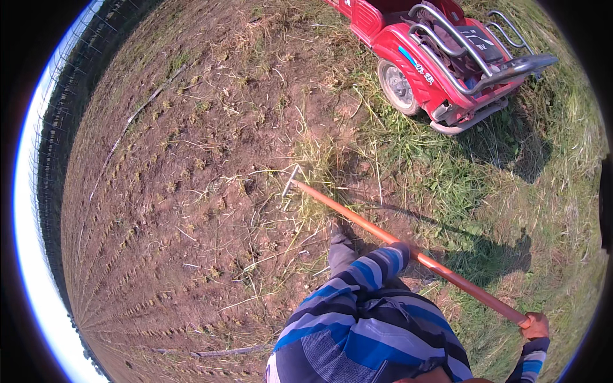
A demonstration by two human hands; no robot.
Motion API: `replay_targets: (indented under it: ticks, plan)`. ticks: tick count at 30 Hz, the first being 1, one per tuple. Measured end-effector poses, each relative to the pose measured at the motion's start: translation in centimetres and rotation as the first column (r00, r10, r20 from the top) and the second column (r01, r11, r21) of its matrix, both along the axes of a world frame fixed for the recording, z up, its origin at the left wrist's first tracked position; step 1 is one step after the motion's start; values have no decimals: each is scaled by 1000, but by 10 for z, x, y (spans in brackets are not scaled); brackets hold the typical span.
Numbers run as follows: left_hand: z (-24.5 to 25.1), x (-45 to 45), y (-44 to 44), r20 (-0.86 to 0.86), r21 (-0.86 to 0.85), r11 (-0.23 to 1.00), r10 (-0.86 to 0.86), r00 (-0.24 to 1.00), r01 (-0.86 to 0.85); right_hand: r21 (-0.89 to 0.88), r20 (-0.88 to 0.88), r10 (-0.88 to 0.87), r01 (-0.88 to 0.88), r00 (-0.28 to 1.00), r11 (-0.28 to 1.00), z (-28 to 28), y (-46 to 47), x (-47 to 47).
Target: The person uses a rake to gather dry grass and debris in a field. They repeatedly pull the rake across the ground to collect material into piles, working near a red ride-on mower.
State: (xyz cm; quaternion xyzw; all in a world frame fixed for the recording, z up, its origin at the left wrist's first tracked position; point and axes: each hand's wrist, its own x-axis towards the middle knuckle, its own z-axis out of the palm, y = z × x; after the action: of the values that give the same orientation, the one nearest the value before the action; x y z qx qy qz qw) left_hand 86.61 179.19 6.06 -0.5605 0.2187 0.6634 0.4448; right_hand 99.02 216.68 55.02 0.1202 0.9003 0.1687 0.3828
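Observation:
A rake (354, 218) with a long orange handle reaches slantwise across the view. Its narrow metal head (290, 181) rests at a heap of dry, cut grass (316, 184) on bare soil. My right hand (535, 325) is closed around the handle's near end, at the lower right. Farther along, about mid-handle, my left arm's striped sleeve (371, 268) meets the shaft; my left hand grips there, mostly hidden by the cuff. Just below the heap, my shoe and grey trouser leg (341, 251) show on the soil.
A red cargo tricycle (421, 67) with metal rails stands at the upper right, on green grass (459, 191). Brown field soil (191, 158) with rows of stubble spreads left, crossed by a thin pale strip (136, 115). Wire fencing (52, 124) lines the far left.

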Motion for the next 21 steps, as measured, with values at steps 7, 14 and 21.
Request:
replay_targets:
  ticks: [7, 14, 21]
  plan:
    - [-30, -29, -144, -31, -232, 935, 269, 963, -269, -486, 159, -103, 168, 982, 858, -65, -120, -62]
    - [-36, -54, -303, -172, -398, 755, 496, 851, -521, -633, 197, 217, -45, 956, 772, -173, -274, -135]
    - [-3, -61, -441, -397, -509, 523, 563, 725, -684, -908, 22, 411, -154, 911, 391, -285, -511, -206]
